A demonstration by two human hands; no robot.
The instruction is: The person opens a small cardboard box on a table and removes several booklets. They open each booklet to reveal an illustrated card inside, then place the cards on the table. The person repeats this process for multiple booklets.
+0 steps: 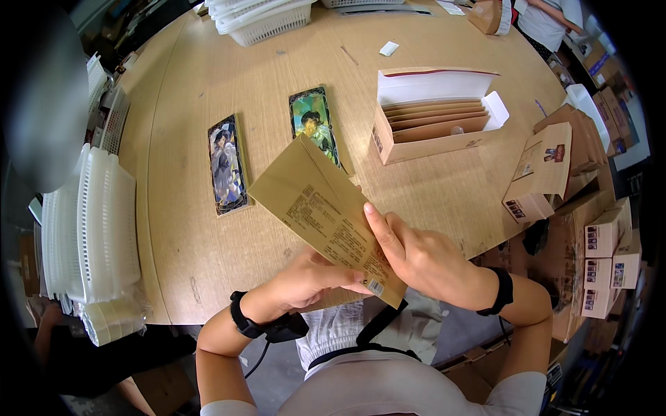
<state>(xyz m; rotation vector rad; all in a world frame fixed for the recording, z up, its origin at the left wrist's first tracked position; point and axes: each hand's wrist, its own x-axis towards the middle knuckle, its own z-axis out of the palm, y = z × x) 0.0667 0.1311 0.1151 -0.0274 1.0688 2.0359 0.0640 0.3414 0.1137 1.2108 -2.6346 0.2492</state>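
I hold a flat kraft paper envelope (322,208) tilted over the table's near edge; dark print and a barcode cover its upper face. My left hand (312,281) grips its lower left edge, the thumb on top. My right hand (420,256) holds the right edge, with the index finger laid along the face. Beyond the envelope lies a stack of tall cards with a green picture (310,114), partly covered by it. To the left lies a second stack of tall cards with a dark-bordered figure (225,163). An open cardboard box (433,147) holds several upright brown envelopes.
White plastic baskets (267,24) stand at the far edge, and a tall stack of translucent trays (107,229) is at the left. More cartons (538,170) sit at the table's right edge. A small white paper piece (389,48) lies farther back. Another person (551,21) is at the far right.
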